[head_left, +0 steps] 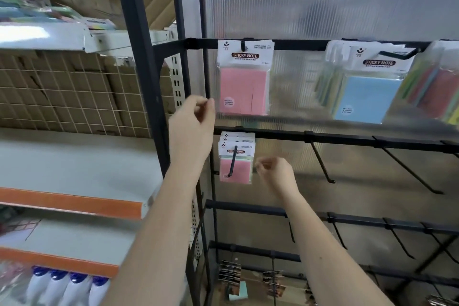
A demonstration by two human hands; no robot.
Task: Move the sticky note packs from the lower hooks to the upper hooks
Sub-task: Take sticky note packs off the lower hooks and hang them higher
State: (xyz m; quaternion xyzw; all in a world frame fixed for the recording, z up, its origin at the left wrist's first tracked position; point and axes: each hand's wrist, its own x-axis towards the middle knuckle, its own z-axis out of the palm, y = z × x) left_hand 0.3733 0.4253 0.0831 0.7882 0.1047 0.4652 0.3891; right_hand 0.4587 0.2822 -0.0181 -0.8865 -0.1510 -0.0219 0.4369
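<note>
A pink sticky note pack (244,82) hangs from the left hook (243,45) of the upper rail. On the lower hook (233,161) beneath it hang several more packs (237,156), pink in front. My left hand (192,129) is raised just left of the upper pink pack, fingers loosely curled, holding nothing. My right hand (275,174) hovers just right of the lower packs, fingers loosely curled and empty, not touching them. A blue pack (367,97) and other coloured packs (432,89) hang from upper hooks to the right.
Bare black hooks (323,164) stick out along the lower rails to the right. A black upright post (146,69) stands left of the rack. White and orange shelves (74,204) with bottles (67,288) lie left. Clipped items (231,273) hang at the bottom.
</note>
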